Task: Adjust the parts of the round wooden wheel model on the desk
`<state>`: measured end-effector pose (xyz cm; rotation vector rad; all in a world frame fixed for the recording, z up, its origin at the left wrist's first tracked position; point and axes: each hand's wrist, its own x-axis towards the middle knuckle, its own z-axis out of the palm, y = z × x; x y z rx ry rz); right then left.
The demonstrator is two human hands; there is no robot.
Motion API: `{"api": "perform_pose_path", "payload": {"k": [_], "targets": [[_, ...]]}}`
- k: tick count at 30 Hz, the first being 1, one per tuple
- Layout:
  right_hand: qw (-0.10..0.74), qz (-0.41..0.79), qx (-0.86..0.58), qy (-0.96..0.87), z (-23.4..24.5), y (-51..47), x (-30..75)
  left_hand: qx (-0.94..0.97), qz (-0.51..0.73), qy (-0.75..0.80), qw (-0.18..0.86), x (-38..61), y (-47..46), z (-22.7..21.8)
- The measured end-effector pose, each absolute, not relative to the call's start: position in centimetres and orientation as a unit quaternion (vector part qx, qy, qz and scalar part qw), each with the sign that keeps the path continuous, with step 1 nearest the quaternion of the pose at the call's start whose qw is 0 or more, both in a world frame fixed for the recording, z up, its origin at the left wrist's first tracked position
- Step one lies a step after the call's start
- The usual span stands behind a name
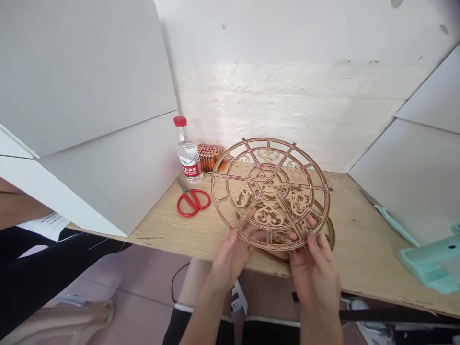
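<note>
A round, openwork wooden wheel frame with spokes, rings and scroll cutouts is held tilted above the table. Thin, shiny wire runs along its rings and spokes. My left hand grips the near rim on the left, fingers partly beneath it. On the near right, my right hand pinches the same rim, thumb on top and fingers curled under. Below the frame lies a second round wooden piece, mostly covered by the first. Red-handled scissors rest on the table left of the frame.
A water bottle with a red cap stands at the back left, beside a pack of batteries. White panels flank the wooden table. At right are a mint-green stand and a slim tool. Another person's arm shows far left.
</note>
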<state>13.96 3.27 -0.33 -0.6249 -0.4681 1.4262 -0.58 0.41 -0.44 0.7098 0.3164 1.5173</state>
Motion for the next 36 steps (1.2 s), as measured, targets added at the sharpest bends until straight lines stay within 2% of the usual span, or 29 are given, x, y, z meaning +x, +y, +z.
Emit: {"api": "perform_pose_path", "payload": {"k": [5,11,22,36], "targets": [[0.687,0.641,-0.286,-0.19,-0.5,3.5,14.2,0.222,0.721,0.207,0.622,-0.3,0.5,0.0],[0.71,0.617,-0.275,-0.198,-1.1,4.1,14.0,0.245,0.707,0.254,0.613,0.0,0.5,0.3],[0.631,0.637,-0.281,-0.341,-0.8,3.1,13.5,0.256,0.719,0.248,0.597,0.2,0.4,0.2],[0.696,0.614,-0.282,-0.245,-0.5,3.2,13.6,0.257,0.708,0.19,0.63,0.0,0.5,0.3]]}}
